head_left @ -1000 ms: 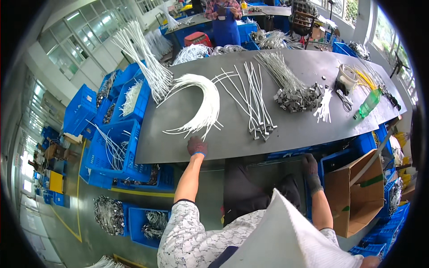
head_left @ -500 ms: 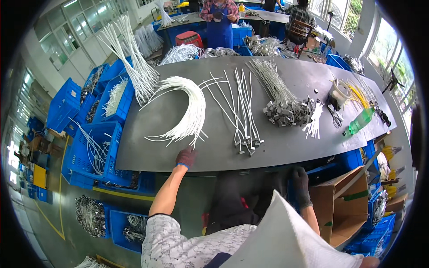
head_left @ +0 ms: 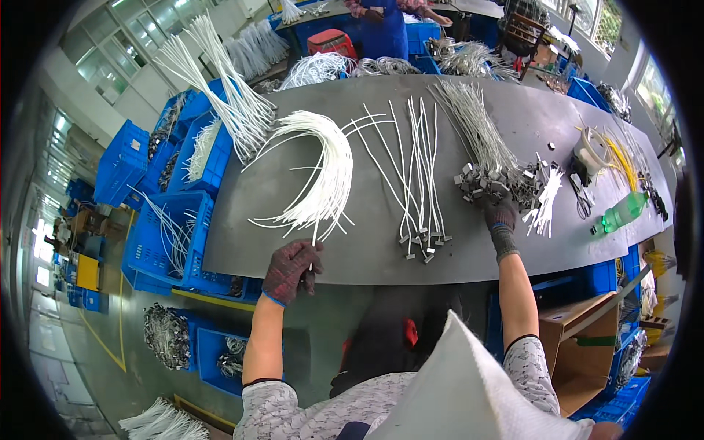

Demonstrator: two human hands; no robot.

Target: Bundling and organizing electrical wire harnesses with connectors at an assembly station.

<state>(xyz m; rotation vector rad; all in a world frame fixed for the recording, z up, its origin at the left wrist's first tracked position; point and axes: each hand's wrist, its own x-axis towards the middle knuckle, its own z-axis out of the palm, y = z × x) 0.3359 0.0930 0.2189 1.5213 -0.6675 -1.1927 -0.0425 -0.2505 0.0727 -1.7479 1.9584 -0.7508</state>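
Observation:
My left hand point(head_left: 290, 270), in a dark red work glove, pinches the near end of a white wire at the table's front edge. The wire runs up into a thick curved bundle of white wires point(head_left: 331, 165) on the table. My right hand point(head_left: 501, 218), in a dark grey glove, reaches into a heap of small grey metal clips point(head_left: 473, 181); its fingertips blend into the heap, so their grip is unclear. The clips are on the ends of a bundle of thin grey wires point(head_left: 480, 125). Between my hands lie several white wires point(head_left: 419, 169) with grey clips at their near ends.
Short white pieces point(head_left: 545, 205) lie right of the clip heap. Farther right are a green bottle point(head_left: 625, 213), scissors point(head_left: 581, 199) and a white tub point(head_left: 591, 152). Blue crates point(head_left: 165, 242) flank the table's left. A cardboard box point(head_left: 587, 352) stands below right. A co-worker point(head_left: 385, 29) is beyond the table.
My right hand has risen from below the table's edge to the clip heap. My left hand has closed on a wire end and drawn it slightly toward me. The view has shifted.

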